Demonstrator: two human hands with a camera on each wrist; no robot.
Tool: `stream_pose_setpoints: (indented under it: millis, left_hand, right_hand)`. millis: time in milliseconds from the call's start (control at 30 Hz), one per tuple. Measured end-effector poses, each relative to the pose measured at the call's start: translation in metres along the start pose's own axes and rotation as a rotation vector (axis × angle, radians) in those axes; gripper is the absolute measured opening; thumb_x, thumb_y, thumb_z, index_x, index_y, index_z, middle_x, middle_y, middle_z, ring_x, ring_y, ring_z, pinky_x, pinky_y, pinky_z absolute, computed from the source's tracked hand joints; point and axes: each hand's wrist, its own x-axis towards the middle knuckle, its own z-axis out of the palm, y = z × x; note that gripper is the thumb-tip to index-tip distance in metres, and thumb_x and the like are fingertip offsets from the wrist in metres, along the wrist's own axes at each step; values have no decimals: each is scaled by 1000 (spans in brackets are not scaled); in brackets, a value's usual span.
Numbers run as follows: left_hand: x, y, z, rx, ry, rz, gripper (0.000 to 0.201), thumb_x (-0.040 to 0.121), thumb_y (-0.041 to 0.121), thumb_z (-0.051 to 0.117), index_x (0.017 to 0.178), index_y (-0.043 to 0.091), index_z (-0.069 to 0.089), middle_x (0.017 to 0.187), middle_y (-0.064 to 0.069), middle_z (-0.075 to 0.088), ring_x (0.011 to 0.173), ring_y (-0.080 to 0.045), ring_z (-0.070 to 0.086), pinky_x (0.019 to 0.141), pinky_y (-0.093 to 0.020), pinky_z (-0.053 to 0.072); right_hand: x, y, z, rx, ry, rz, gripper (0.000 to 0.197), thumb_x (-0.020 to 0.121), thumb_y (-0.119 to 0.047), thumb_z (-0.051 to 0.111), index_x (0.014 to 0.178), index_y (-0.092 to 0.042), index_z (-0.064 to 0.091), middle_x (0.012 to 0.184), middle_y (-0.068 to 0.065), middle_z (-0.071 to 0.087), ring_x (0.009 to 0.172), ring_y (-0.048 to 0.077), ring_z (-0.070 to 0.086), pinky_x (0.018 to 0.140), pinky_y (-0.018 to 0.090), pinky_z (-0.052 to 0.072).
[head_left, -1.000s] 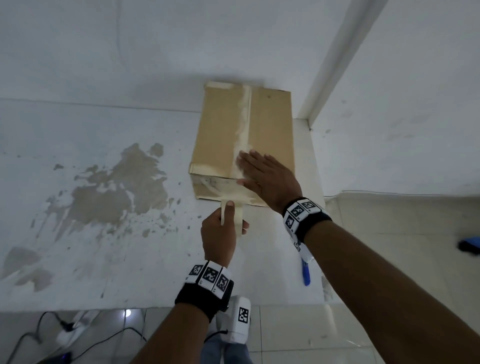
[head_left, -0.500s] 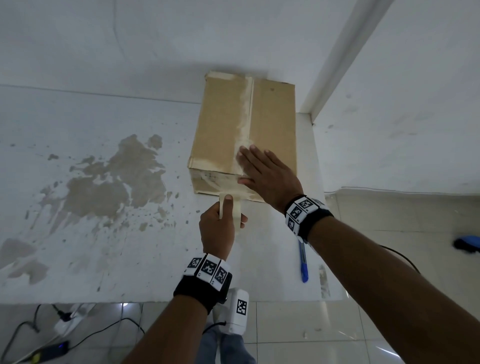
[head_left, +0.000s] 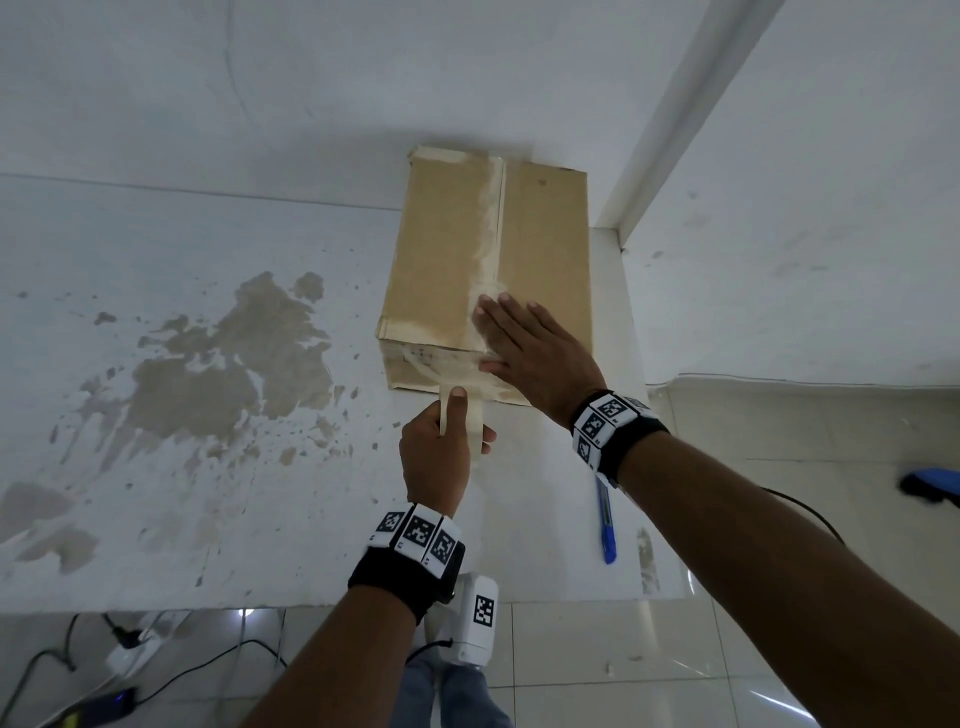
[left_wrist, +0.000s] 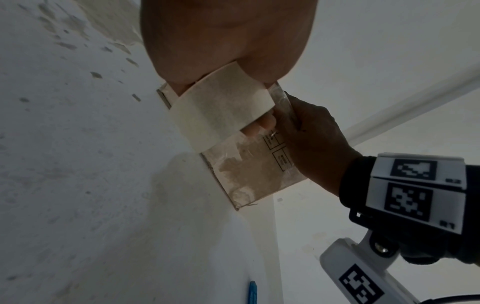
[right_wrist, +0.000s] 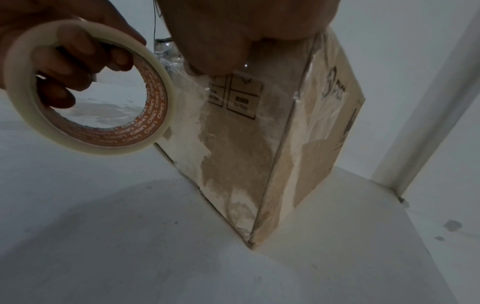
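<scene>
A brown cardboard box (head_left: 447, 249) lies on a white stained table (head_left: 208, 467), its far end against the wall. Its top seam carries pale tape. My left hand (head_left: 441, 447) grips a roll of clear tape (right_wrist: 88, 88) just in front of the box's near face, fingers through the core, thumb on top. The roll shows again in the left wrist view as tape roll (left_wrist: 221, 111). My right hand (head_left: 530, 348) lies flat with straight fingers on the box's top near the front edge, thumb over the edge. The box's near face (right_wrist: 233, 133) shows printed squares and old tape residue.
A blue pen-like tool (head_left: 605, 525) lies on the table to the right of my left wrist. A white wall corner post (head_left: 675, 114) rises right of the box. Cables and a power strip (head_left: 130, 649) lie on the tiled floor below the table's near edge.
The view has shifted slightly; both hands keep their places, the left holding the tape roll at the box's near face, the right flat on top.
</scene>
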Motion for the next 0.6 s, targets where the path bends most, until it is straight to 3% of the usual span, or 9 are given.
stream_pose_setpoints:
  millis: [133, 367, 533, 600]
  left_hand:
    - [1, 2, 0, 3, -5, -5, 55, 105, 41, 43, 72, 9, 75, 57, 1, 73, 46, 0, 64, 59, -18, 49]
    - [2, 3, -2, 2, -3, -5, 56, 105, 41, 43, 75, 7, 75, 59, 1, 74, 46, 0, 65, 52, -5, 45]
    - [1, 3, -3, -32, -5, -17, 55, 105, 39, 44, 76, 4, 75, 58, 1, 73, 45, -1, 64, 50, -5, 45]
    - [1, 3, -3, -43, 0, -20, 55, 105, 39, 45, 75, 4, 75, 58, 1, 73, 45, -1, 64, 50, -5, 45]
  right_hand:
    - [0, 0, 0, -2, -24, -7, 65, 104, -48, 22, 155, -7, 28, 161, 11, 34, 148, 29, 34, 118, 46, 34]
    - [-1, 2, 0, -1, -46, -20, 65, 103, -46, 24, 154, -6, 28, 161, 13, 35, 148, 31, 35, 119, 45, 33]
    - [-2, 8, -5, 92, -87, -38, 78, 96, -47, 51, 157, -7, 23, 164, 11, 26, 152, 29, 26, 121, 44, 24]
    - [-3, 10, -10, 200, -131, -17, 82, 96, -52, 52, 159, -11, 18, 167, 6, 19, 154, 24, 18, 124, 42, 18]
